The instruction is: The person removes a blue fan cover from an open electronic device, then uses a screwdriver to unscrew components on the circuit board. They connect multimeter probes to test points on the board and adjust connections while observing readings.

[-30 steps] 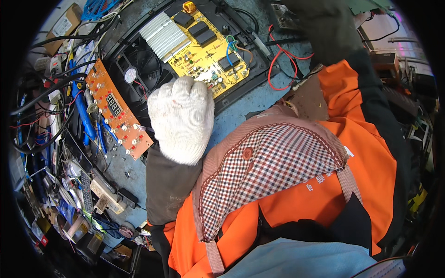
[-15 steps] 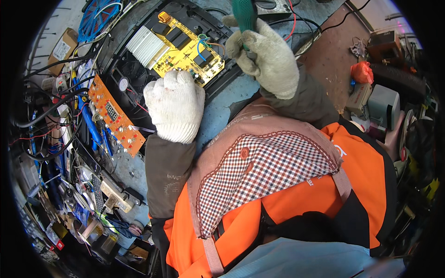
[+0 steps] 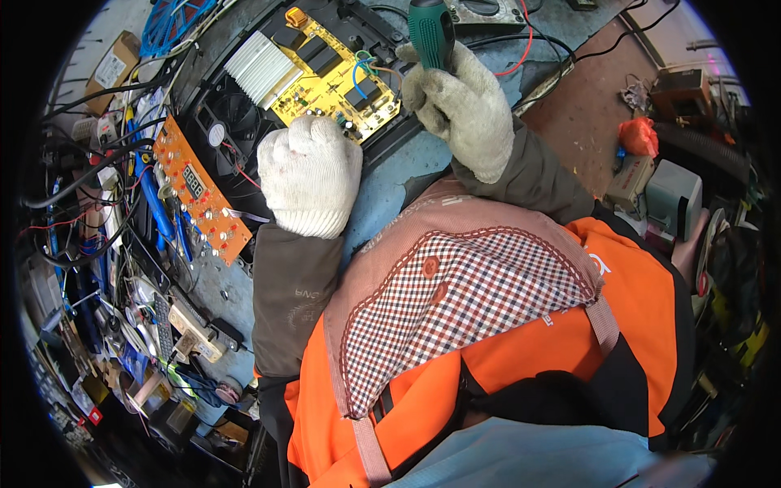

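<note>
My left hand (image 3: 310,175), in a white knit glove, is closed into a fist at the near edge of a black appliance housing (image 3: 382,146). Its curled fingers hide whatever they may grip. My right hand (image 3: 464,110), in a dirtier glove, is closed on a screwdriver (image 3: 431,34) with a green and black handle; I cannot make out its shaft. Inside the housing lie a yellow circuit board (image 3: 338,81) with a ribbed silver heat sink (image 3: 259,69) and a black fan (image 3: 232,114). An orange display board (image 3: 195,191) leans along the housing's left side.
Cables, blue-handled tools (image 3: 154,203) and loose parts crowd the left side. A multimeter (image 3: 488,12) with red and black leads sits at the back. A cardboard box (image 3: 112,71) stands far left. Boxes, a grey case (image 3: 674,198) and an orange-red bag (image 3: 639,137) lie right.
My right hand has turned slightly, and more of the screwdriver's handle shows above its fingers. The left fist keeps its place by the housing. The whole view has shifted a little.
</note>
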Motion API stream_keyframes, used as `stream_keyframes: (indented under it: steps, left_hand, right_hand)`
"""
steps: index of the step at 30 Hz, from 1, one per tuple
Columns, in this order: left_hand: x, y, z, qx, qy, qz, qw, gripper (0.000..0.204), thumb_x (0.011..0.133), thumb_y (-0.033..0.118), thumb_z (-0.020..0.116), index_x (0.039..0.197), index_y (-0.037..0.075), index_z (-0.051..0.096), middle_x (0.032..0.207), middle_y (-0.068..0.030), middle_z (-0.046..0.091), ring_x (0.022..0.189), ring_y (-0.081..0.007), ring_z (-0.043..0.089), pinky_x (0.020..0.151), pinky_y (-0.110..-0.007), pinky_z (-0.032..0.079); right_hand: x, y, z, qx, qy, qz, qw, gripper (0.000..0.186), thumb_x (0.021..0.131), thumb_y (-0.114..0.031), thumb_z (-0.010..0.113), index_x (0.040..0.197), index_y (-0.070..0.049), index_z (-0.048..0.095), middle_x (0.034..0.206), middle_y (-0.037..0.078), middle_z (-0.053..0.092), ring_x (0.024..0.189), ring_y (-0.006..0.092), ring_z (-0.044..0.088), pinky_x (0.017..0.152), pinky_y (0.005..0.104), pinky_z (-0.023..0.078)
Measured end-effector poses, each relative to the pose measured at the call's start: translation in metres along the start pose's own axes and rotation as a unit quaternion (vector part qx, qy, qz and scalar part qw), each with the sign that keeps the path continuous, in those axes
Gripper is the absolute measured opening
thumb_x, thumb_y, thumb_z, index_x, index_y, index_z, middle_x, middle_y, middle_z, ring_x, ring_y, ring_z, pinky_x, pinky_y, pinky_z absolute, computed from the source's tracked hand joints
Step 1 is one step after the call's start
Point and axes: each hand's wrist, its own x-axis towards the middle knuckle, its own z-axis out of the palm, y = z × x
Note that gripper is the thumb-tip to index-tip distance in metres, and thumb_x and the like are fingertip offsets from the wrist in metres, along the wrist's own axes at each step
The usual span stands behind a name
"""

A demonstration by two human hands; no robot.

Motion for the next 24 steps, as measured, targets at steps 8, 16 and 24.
stream_keyframes:
  steps: [8,16,24]
  left_hand:
    - [-0.005,-0.011,-0.026,-0.114,0.073,0.007,0.991,0.027,0.073,0.006,0.083,0.095,0.008,0.066,0.104,-0.0115,0.071,0.092,-0.0353,0.068,0.089,-0.048,0.055]
    - [-0.063,-0.02,-0.091,-0.099,-0.111,0.048,0.988,0.03,0.074,0.008,0.084,0.101,0.008,0.071,0.119,-0.0093,0.068,0.12,-0.0338,0.065,0.11,-0.058,0.05]
    - [-0.072,-0.015,-0.098,-0.191,-0.009,-0.092,0.977,0.04,0.078,-0.002,0.084,0.117,0.005,0.077,0.119,-0.0128,0.077,0.107,-0.0324,0.073,0.1,-0.041,0.056]
  right_hand:
    - [0.002,0.001,-0.005,0.059,-0.02,0.019,0.998,0.035,0.112,-0.019,0.057,0.141,0.001,0.06,0.096,0.003,0.068,0.066,0.0033,0.052,0.056,0.0201,0.041]
    - [0.014,-0.012,0.003,0.263,-0.114,-0.002,0.958,0.052,0.111,-0.027,0.067,0.151,0.002,0.053,0.114,0.012,0.072,0.086,0.0186,0.068,0.07,0.0322,0.053]
    - [0.036,-0.012,0.065,0.354,-0.2,0.02,0.913,0.054,0.102,-0.005,0.075,0.151,0.004,0.053,0.121,0.015,0.073,0.105,0.0267,0.073,0.092,0.0401,0.059]
